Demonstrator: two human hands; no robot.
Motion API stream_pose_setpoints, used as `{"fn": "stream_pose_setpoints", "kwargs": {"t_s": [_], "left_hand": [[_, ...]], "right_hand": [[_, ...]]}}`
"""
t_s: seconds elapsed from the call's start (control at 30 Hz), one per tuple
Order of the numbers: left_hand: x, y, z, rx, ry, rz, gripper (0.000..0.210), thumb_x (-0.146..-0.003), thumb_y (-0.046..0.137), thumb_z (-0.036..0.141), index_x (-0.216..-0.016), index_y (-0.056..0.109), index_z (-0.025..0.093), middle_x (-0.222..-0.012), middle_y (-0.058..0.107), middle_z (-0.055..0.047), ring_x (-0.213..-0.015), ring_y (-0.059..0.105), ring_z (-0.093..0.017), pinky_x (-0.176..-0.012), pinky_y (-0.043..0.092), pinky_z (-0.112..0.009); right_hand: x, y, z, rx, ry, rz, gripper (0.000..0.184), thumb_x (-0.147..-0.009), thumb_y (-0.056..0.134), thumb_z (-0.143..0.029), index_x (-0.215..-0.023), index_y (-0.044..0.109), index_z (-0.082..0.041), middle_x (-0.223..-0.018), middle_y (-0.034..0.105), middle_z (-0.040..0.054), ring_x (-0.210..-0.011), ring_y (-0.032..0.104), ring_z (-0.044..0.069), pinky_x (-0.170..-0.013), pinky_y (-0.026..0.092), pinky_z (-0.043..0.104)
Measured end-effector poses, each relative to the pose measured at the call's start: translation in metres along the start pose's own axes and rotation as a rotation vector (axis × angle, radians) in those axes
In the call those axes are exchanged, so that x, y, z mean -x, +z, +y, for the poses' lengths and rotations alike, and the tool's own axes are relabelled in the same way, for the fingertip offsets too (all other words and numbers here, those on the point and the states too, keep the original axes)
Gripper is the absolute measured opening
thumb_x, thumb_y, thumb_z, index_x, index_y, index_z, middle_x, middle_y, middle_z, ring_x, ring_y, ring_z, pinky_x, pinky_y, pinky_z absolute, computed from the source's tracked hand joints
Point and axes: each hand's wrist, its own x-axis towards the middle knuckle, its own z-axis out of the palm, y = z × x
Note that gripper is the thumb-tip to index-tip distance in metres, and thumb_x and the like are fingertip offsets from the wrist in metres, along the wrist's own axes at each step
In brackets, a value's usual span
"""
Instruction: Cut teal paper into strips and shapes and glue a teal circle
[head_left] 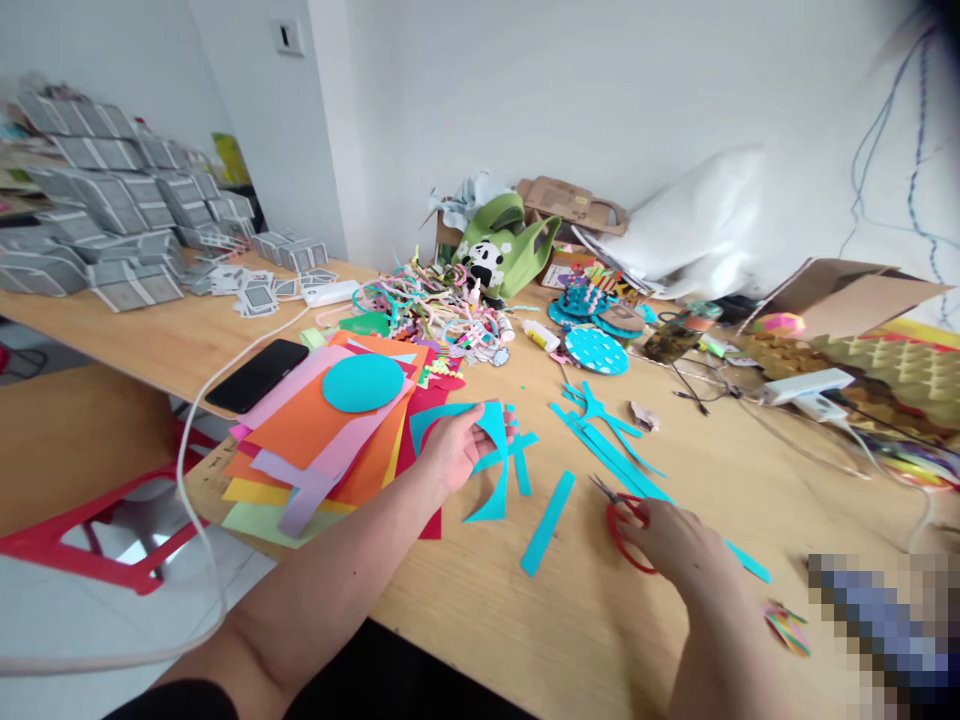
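Observation:
My left hand (457,447) grips a blue paper offcut (493,500) with a curved inner edge, over the right side of the paper pile. In my right hand (671,540) is a pair of scissors with red handles (616,540), low over the table, the blades pointing away to the left. Between the hands lies a straight blue paper strip (548,523). Longer blue strips (611,452) lie beyond the scissors. A blue paper circle (364,383) rests on the stack of coloured paper (292,430), left of my left hand.
A black phone (258,376) and a white cable (187,480) are at the left. Behind the paper sit tangled craft pieces (427,305), a green panda bag (510,250) and a dotted blue disc (596,351). A power strip (810,385) stands at the right.

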Motion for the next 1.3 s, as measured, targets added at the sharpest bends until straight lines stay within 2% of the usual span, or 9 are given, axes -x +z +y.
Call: {"fn": "stream_pose_setpoints", "kwargs": {"t_s": [0.1, 0.33, 0.4, 0.47, 0.53, 0.7, 0.9, 1.1, 1.3], "left_hand": [[0.003, 0.003, 0.000, -0.023, -0.056, -0.074, 0.028, -0.086, 0.058, 0.028, -0.107, 0.066, 0.012, -0.098, 0.070, -0.015, -0.088, 0.068, -0.022, -0.079, 0.052, -0.035], [0.011, 0.006, -0.011, -0.276, -0.053, -0.232, 0.027, -0.084, 0.061, 0.034, -0.102, 0.071, 0.017, -0.119, 0.064, -0.012, -0.112, 0.056, -0.020, -0.080, 0.046, -0.024], [0.013, 0.005, -0.016, -0.335, -0.018, -0.299, 0.025, -0.083, 0.063, 0.035, -0.101, 0.072, 0.019, -0.124, 0.062, -0.009, -0.121, 0.050, -0.020, -0.090, 0.042, -0.026], [0.016, 0.006, -0.020, -0.378, 0.006, -0.365, 0.025, -0.082, 0.063, 0.036, -0.100, 0.072, 0.020, -0.126, 0.061, -0.008, -0.126, 0.047, -0.021, -0.098, 0.039, -0.030], [0.018, 0.007, -0.022, -0.407, 0.004, -0.392, 0.026, -0.081, 0.065, 0.038, -0.099, 0.073, 0.021, -0.124, 0.063, -0.007, -0.125, 0.049, -0.022, -0.101, 0.038, -0.033], [0.015, 0.009, -0.019, -0.305, 0.046, -0.262, 0.028, -0.075, 0.071, 0.041, -0.088, 0.073, 0.017, -0.113, 0.067, -0.011, -0.106, 0.060, -0.024, -0.093, 0.045, -0.037], [0.007, 0.009, -0.008, -0.057, 0.106, -0.142, 0.029, -0.071, 0.076, 0.037, -0.077, 0.066, 0.011, -0.085, 0.070, -0.011, -0.090, 0.068, -0.026, -0.092, 0.047, -0.042], [0.008, 0.009, -0.006, -0.003, 0.144, -0.101, 0.022, -0.074, 0.073, 0.030, -0.076, 0.063, 0.011, -0.080, 0.069, -0.010, -0.084, 0.068, -0.024, -0.091, 0.049, -0.045], [0.011, 0.009, 0.002, 0.084, 0.059, -0.091, 0.025, -0.083, 0.063, 0.033, -0.084, 0.064, 0.009, -0.090, 0.070, -0.015, -0.094, 0.068, -0.026, -0.095, 0.047, -0.041]], "right_hand": [[0.002, -0.002, 0.003, 0.001, -0.066, -0.026, 0.029, -0.079, 0.049, -0.036, -0.082, 0.074, -0.023, -0.084, 0.073, 0.0125, -0.079, 0.068, 0.029, -0.062, 0.046, 0.033], [0.014, -0.010, -0.025, -0.280, 0.021, 0.345, 0.042, -0.082, 0.044, -0.050, -0.076, 0.072, -0.019, -0.083, 0.069, 0.0146, -0.080, 0.064, 0.031, -0.066, 0.045, 0.038], [0.020, -0.011, -0.042, -0.584, -0.073, 0.304, 0.045, -0.078, 0.049, -0.057, -0.083, 0.071, -0.019, -0.083, 0.069, 0.0126, -0.077, 0.063, 0.028, -0.066, 0.046, 0.037], [0.027, -0.008, -0.060, -0.952, -0.287, 0.150, 0.050, -0.074, 0.056, -0.061, -0.094, 0.070, -0.018, -0.085, 0.070, 0.0100, -0.076, 0.063, 0.024, -0.067, 0.048, 0.033], [0.032, -0.004, -0.076, -1.172, -0.430, 0.001, 0.046, -0.073, 0.063, -0.059, -0.091, 0.069, -0.017, -0.080, 0.069, 0.0074, -0.073, 0.061, 0.021, -0.066, 0.048, 0.030], [0.028, 0.011, -0.084, -1.433, -0.335, -0.001, 0.033, -0.072, 0.073, -0.047, -0.066, 0.061, -0.017, -0.058, 0.061, 0.0001, -0.056, 0.053, 0.012, -0.053, 0.040, 0.023], [0.022, 0.012, -0.073, -1.610, -0.162, -0.057, 0.038, -0.065, 0.078, -0.047, -0.065, 0.057, -0.016, -0.059, 0.066, 0.0018, -0.046, 0.052, 0.010, -0.045, 0.039, 0.021], [0.027, 0.010, -0.078, -1.630, -0.188, -0.074, 0.037, -0.069, 0.076, -0.047, -0.066, 0.055, -0.016, -0.056, 0.066, 0.0022, -0.039, 0.050, 0.008, -0.038, 0.036, 0.019], [0.026, 0.009, -0.078, -1.706, -0.178, -0.042, 0.039, -0.065, 0.079, -0.047, -0.066, 0.053, -0.017, -0.052, 0.065, 0.0024, -0.036, 0.050, 0.009, -0.034, 0.035, 0.017]]}}
